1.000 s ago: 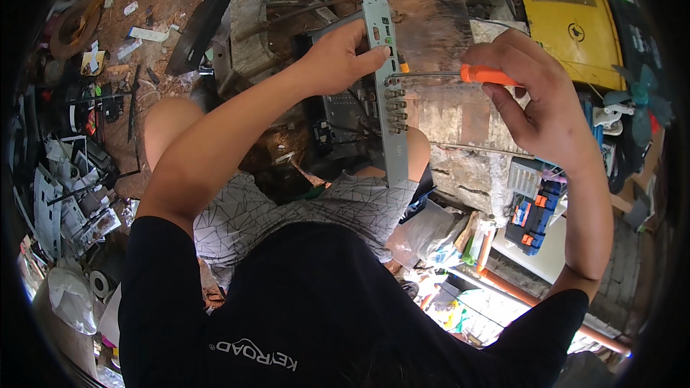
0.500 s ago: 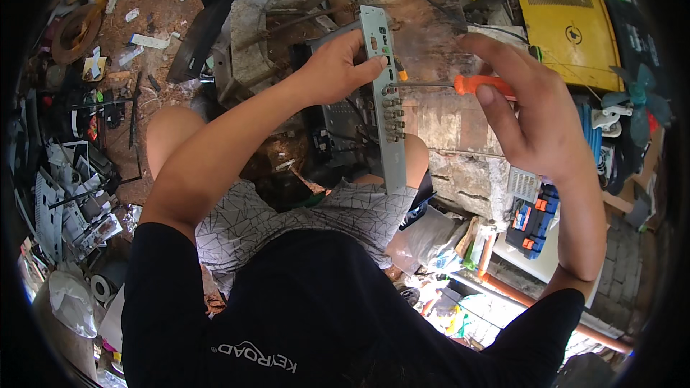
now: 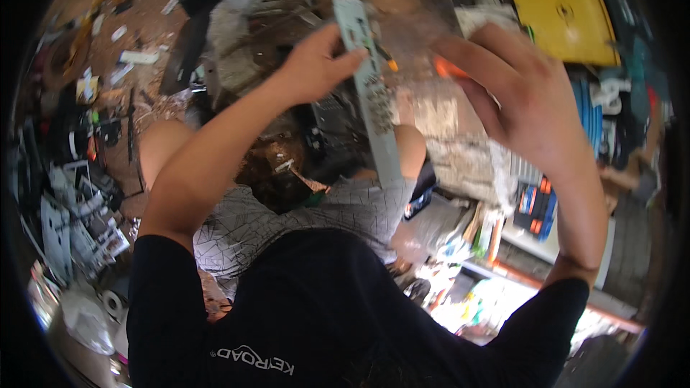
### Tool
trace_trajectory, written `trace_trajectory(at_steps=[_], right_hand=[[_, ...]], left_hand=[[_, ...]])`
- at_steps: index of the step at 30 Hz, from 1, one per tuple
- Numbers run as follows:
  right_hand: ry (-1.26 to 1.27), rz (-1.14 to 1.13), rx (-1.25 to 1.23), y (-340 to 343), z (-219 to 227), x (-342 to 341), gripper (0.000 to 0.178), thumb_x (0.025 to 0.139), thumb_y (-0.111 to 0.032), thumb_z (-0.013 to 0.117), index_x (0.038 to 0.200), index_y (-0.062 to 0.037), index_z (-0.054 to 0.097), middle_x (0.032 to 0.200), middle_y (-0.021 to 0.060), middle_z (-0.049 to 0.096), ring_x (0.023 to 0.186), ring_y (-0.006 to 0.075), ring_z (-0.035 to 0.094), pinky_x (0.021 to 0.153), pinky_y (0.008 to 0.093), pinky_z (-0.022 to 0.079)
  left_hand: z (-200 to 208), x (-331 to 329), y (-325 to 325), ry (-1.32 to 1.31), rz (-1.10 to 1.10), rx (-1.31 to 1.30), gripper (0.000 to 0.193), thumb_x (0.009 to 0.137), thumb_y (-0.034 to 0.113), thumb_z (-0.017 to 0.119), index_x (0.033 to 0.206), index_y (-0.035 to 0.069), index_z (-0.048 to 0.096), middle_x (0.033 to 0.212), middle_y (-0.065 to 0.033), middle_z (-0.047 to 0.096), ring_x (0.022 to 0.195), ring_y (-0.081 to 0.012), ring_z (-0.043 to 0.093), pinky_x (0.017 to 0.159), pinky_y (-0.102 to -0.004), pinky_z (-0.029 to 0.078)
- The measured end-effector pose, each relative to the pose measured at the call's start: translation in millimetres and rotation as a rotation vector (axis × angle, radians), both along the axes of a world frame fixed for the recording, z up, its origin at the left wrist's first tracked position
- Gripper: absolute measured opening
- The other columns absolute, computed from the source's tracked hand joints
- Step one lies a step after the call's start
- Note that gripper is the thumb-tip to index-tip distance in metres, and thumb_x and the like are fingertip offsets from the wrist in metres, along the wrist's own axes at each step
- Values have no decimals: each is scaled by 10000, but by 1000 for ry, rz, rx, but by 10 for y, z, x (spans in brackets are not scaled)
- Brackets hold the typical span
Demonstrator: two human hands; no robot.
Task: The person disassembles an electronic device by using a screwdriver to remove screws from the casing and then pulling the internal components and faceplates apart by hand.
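A long pale metal panel (image 3: pixel 371 92) stands tilted over my lap, with port cutouts near its far end and a row of round metal connectors along its middle. My left hand (image 3: pixel 321 65) is closed on its far part, thumb on the face. A darker metal chassis with cables lies partly hidden behind the panel. To the right, apart from the panel, my right hand (image 3: pixel 514 93) is closed on a screwdriver (image 3: pixel 451 68). Only part of its orange handle shows; the fingers hide much of it, and its shaft cannot be made out in the blur.
A round, worn grey ring-shaped frame (image 3: pixel 237 25) lies beyond my left hand. A yellow case (image 3: pixel 560 11) stands at the far right, with a blue and orange toolbox (image 3: pixel 535 208) nearer. Scrap metal parts (image 3: pixel 65 230) are heaped at the left. A yellow-tipped tool (image 3: pixel 392 65) lies behind the panel.
The screwdriver, whose shaft reached the panel's connectors before, has come away from them and turned in my right hand. My left hand keeps its grip on the panel. The whole view has shifted slightly.
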State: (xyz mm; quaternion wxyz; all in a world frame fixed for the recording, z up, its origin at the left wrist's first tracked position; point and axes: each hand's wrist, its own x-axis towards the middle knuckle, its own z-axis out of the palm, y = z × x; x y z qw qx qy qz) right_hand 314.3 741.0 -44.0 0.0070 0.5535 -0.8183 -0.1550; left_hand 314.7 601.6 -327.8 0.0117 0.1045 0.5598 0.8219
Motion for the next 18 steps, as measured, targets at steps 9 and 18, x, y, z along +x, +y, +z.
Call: trace_trajectory(at_steps=[9,18], right_hand=[[298,-312,-258,863,-44,7,389,962,-327,600,1101,34,641,872,178,685,820,296,666,724,411,522],[-474,-1057,-964,1225,-1507,1203,705,907,-267,673,1425,58,322,1154,299,588,1074,416,605,900,466,494]], left_hand=[[34,-38,-139,-42,75,-189,285,995,202,618,1181,-13,615,1090,-48,660,990,-105,584,913,-266,444],[-35,47,-232,-111,185,-316,327,999,236,605,1218,-7,608,1110,-54,653,997,-109,584,932,-295,428]])
